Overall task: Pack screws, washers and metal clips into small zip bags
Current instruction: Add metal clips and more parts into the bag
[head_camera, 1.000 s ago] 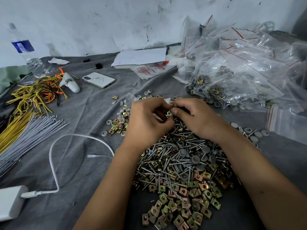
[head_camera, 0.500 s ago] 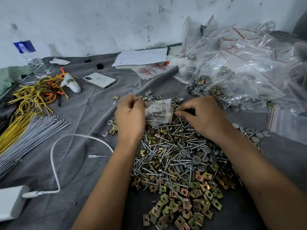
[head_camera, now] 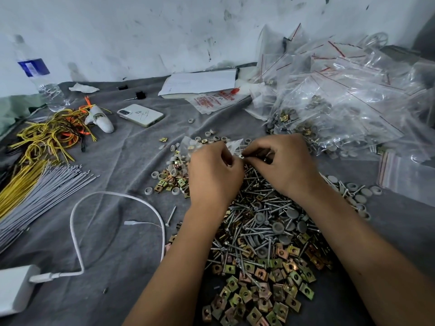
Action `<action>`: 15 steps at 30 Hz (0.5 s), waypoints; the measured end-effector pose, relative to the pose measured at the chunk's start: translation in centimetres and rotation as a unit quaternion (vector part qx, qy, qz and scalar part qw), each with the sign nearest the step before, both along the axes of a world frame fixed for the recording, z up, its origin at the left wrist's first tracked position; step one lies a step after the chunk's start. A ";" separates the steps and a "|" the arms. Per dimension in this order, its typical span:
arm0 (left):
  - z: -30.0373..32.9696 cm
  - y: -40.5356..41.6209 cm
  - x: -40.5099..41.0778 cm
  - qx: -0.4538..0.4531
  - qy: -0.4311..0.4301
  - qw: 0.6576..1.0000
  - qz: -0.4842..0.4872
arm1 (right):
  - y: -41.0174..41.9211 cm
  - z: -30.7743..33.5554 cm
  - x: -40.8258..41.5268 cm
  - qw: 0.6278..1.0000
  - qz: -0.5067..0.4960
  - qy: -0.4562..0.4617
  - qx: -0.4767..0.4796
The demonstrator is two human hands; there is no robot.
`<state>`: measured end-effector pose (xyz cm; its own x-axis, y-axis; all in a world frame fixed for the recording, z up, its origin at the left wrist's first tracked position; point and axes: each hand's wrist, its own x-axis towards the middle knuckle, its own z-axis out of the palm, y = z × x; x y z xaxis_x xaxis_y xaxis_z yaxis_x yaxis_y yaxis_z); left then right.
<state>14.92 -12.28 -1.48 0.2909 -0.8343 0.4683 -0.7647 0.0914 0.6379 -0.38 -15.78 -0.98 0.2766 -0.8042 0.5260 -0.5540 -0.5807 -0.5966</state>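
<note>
Right now both hands are working at the far edge of the hardware heap: the left hand (head_camera: 215, 171) is curling its fingers round a small zip bag (head_camera: 231, 145), only the clear top of it peeking above the knuckles, while the right hand (head_camera: 286, 164) is pinching what looks like a screw or two at the bag's mouth, fingers drawn tight together. So this bag is being filled, by my reading, not yet sealed. Plenty is already done: a big mound of filled bags (head_camera: 341, 109) is lying far right on the grey tabletop (head_camera: 122, 161). Plenty is waiting too: screws (head_camera: 256, 208) heaped under the wrists, metal clips (head_camera: 259, 290) spreading nearer the camera, grey washers (head_camera: 174, 171) scattered left. A stack of empty bags (head_camera: 404, 175) is sitting at the right edge.
</note>
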 end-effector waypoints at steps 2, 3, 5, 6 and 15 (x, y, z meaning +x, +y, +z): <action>-0.2 0.0 0.0 -0.012 0.037 0.999 -0.029 | 0.0 0.1 0.1 1.000 0.013 0.013 -0.008; -0.3 -0.1 0.0 -0.019 0.051 0.998 -0.039 | 0.0 0.0 0.1 1.000 0.020 0.020 -0.006; -0.4 -0.1 0.0 -0.031 0.071 0.996 -0.044 | -0.2 -0.1 0.1 0.999 0.030 0.024 0.008; -0.5 -0.1 0.1 -0.042 0.081 0.995 -0.040 | -0.3 -0.1 0.1 0.999 0.026 0.023 0.017; 0.8 0.6 -0.7 -0.008 0.342 0.921 -0.189 | 0.5 0.3 0.0 0.992 0.081 -0.026 -0.097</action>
